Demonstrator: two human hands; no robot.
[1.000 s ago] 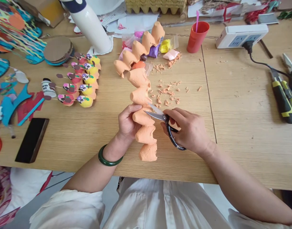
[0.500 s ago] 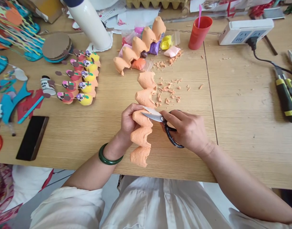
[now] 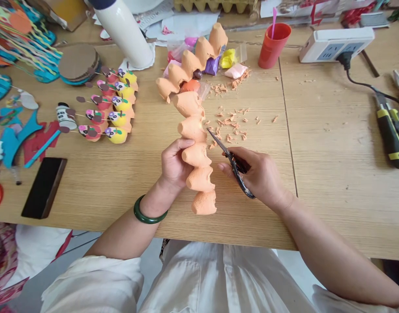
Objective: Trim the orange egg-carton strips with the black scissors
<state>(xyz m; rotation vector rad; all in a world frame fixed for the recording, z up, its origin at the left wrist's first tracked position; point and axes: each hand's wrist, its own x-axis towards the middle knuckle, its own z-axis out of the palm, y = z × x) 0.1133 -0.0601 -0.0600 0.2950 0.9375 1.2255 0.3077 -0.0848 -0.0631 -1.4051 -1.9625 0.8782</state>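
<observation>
My left hand [image 3: 176, 161] is closed on the left side of an orange egg-carton strip [image 3: 197, 155], whose several cups run from near the middle of the table toward me. The strip's right edge looks ragged. In my right hand [image 3: 261, 176] are black-handled scissors [image 3: 234, 164], blades together and pointing up and left, the tip just right of the strip and apart from it. Orange carton scraps [image 3: 230, 124] lie beyond the scissors. A second orange egg-carton strip [image 3: 189, 62] rests farther back, beside small bags of coloured clay [image 3: 211, 65].
At left stand decorated red and yellow egg cups [image 3: 121, 104], a white bottle [image 3: 126, 37] and a black phone [image 3: 44, 188]. A red cup [image 3: 274, 48] and a white power strip [image 3: 336, 43] are at the back right. Yellow-black pliers [image 3: 390, 130] lie far right.
The strip has turned, its far end swinging left and its near end right. The scissors have come off the strip, their blades closing, and now sit just right of it.
</observation>
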